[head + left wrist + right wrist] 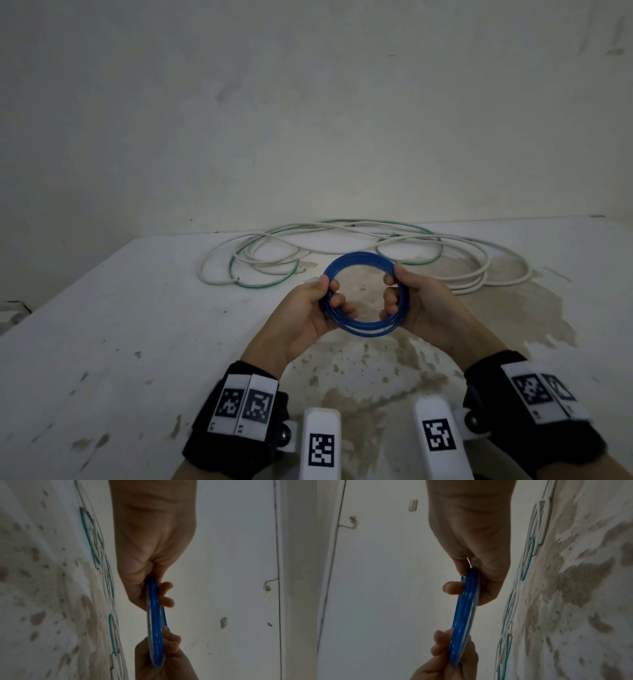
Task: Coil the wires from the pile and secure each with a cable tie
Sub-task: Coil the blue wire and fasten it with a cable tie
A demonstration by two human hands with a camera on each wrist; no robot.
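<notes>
Your left hand (pixel 310 308) and right hand (pixel 419 298) each grip opposite sides of the blue wire coil (pixel 366 294), mid-frame. It looks light and springy; keep both sides pinched.

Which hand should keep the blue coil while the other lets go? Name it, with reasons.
Right, narrowly. The right hand curls several fingers through the blue coil, wrapping its strands. The left hand holds its side more with thumb and fingertips, so it could release more easily.
</notes>
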